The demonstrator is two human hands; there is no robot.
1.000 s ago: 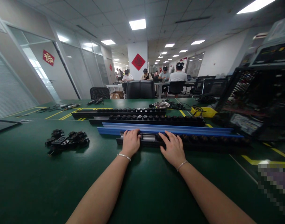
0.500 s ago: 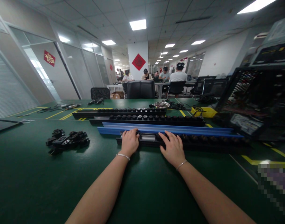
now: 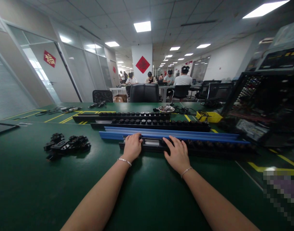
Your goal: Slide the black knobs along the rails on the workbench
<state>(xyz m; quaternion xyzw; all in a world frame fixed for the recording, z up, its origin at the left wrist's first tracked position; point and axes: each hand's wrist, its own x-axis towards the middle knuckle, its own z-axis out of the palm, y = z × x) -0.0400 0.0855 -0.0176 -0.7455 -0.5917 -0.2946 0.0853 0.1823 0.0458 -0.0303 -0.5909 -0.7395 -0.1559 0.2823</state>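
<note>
A long black track (image 3: 151, 149) lies across the green table in front of me, with a row of dark socket modules (image 3: 209, 145) along its right part. My left hand (image 3: 132, 147) is closed over the track's left end, fingers together on a black module that they mostly hide. Between my hands a bare silvery stretch of the channel shows. My right hand (image 3: 177, 154) rests on the track with its fingers spread, the fingertips touching the near end of the module row. Directly behind the track runs a blue rail (image 3: 108, 134).
Two more black tracks (image 3: 98, 125) with modules lie farther back. Loose black modules (image 3: 67, 144) are piled at left. A metal dish (image 3: 166, 109), a yellow tray (image 3: 211, 117) and cables stand behind. An open computer case (image 3: 255, 106) is at right. People sit at far desks.
The whole view has shifted very slightly. Both hands stay at the same places on the black track.
</note>
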